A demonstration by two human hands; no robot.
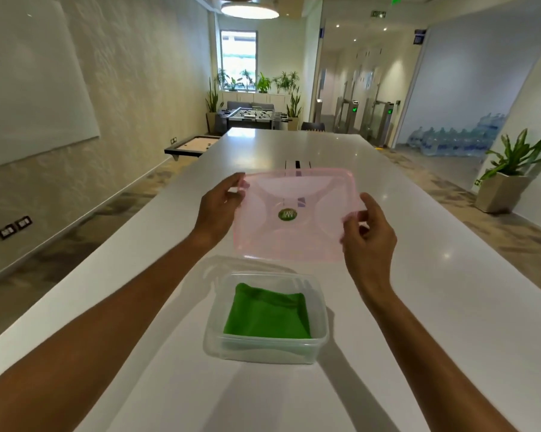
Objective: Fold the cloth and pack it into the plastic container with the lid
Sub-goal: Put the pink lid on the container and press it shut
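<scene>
A folded green cloth (267, 313) lies flat inside the clear plastic container (320, 332), which stands open on the white table near me. Above and beyond it I hold a translucent pink lid (294, 238) with a round green sticker at its middle. My left hand (219, 210) pinches the lid's left edge. My right hand (369, 235) grips its right edge. The lid hangs in the air, tilted toward me, apart from the container.
The long white table (418, 291) runs away from me, with a cable slot (297, 165) behind the lid. A potted plant (506, 182) stands on the floor to the right. A foosball table (250, 116) is far beyond the table's end.
</scene>
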